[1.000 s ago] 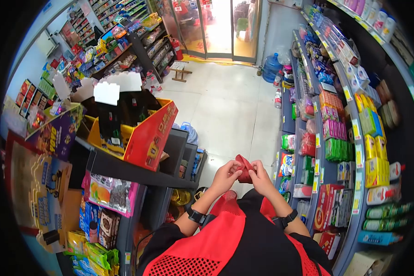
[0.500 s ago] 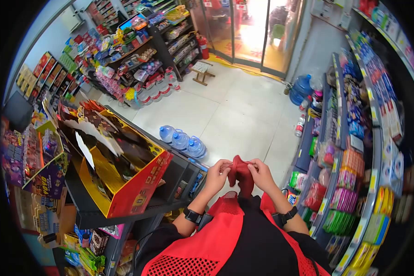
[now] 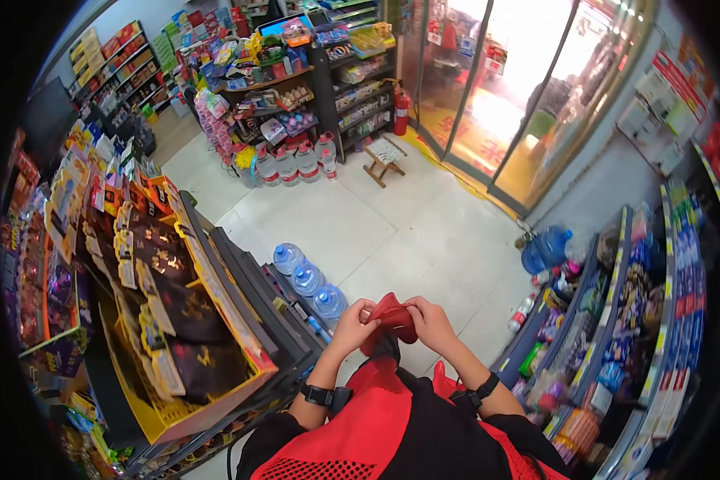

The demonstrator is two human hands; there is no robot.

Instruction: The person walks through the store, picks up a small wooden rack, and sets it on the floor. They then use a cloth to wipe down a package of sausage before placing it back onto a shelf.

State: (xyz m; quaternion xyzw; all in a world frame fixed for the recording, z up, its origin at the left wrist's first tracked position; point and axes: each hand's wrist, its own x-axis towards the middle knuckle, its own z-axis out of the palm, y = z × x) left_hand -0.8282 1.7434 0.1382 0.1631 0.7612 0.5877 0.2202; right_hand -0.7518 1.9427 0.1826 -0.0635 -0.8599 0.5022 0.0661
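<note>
A dark red cloth piece (image 3: pixel 393 318) is stretched between my two hands in front of my chest, its lower part bunched and folded. My left hand (image 3: pixel 354 326) pinches its left edge with thumb and fingers. On the other side, my right hand (image 3: pixel 430 322) is closed on the upper right edge. Whether the cloth is a glove, a cap or something else I cannot tell. Below it lies the red mesh vest (image 3: pixel 376 392) that I wear over a black shirt.
To my left, a yellow-red display box (image 3: pixel 240 376) holds dark snack packets on a counter. Large blue water bottles (image 3: pixel 306 280) stand on the floor beside it. Curved shelves (image 3: pixel 592 336) of packaged goods line the right. Ahead are a small folding stool (image 3: pixel 385 158) and glass doors (image 3: pixel 488 104).
The view has turned to the left and tilted. The cloth, which hung in two lobes, is now spread wider and folded between my hands. Both hands keep their hold.
</note>
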